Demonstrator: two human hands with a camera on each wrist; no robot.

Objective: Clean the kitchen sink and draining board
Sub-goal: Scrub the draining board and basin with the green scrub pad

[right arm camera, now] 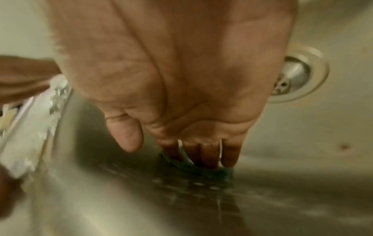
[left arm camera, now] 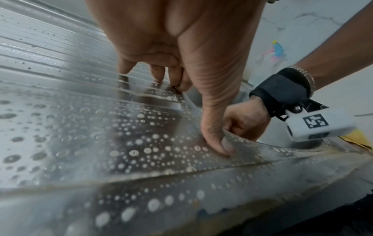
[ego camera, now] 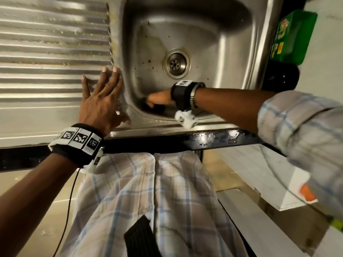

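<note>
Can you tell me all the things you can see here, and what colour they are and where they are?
sink: one, silver steel, in the middle, with dark specks in the bowl
drain: one, silver, in the sink's floor
draining board: one, silver and ridged, left of the sink, dotted with water drops
scrubbing pad: one, dark green, pressed on the sink's near wall under the right fingers
green box: one, green with a label, right of the sink
black counter edge: one, black and wet, in front of the sink
checked shirt: one, white and blue, on the person
left hand: one, resting flat where the draining board meets the sink
right hand: one, in the sink, pressing the pad
</note>
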